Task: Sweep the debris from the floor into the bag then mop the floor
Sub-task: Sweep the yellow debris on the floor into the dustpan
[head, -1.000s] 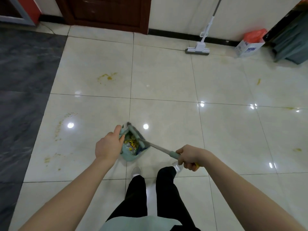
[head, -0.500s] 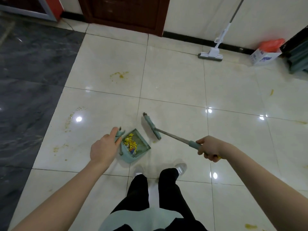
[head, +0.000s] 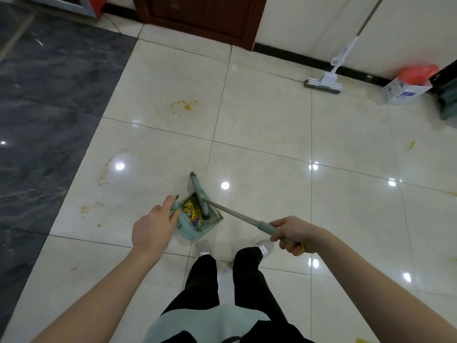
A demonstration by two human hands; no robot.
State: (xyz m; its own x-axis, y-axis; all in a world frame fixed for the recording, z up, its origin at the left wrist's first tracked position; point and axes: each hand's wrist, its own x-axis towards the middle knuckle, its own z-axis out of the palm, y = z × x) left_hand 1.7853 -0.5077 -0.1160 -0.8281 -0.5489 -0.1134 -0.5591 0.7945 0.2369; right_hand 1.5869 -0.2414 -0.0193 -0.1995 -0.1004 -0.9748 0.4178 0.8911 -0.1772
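Observation:
A pale green dustpan (head: 188, 229) sits on the cream tiles just ahead of my feet, holding yellow wrappers and scraps (head: 192, 211). My left hand (head: 152, 230) grips the dustpan handle at its left side. My right hand (head: 295, 235) is closed around the green grip of a broom (head: 235, 214); the broom head (head: 199, 194) lies across the dustpan mouth. A sponge mop (head: 324, 82) leans against the far wall. An orange bag (head: 418, 73) sits in a white box (head: 401, 92) at the far right.
Yellow-brown stains mark the tiles ahead (head: 184, 105), to the left (head: 108, 164) and at the right (head: 411, 145). Dark grey stone flooring (head: 44, 100) runs along the left. A brown door (head: 200, 16) stands ahead, and a dark object (head: 448, 100) stands at the right edge.
The broom head, which had lifted away to the right of the dustpan half a second ago, has come back across its mouth. My left hand stays on the dustpan handle.

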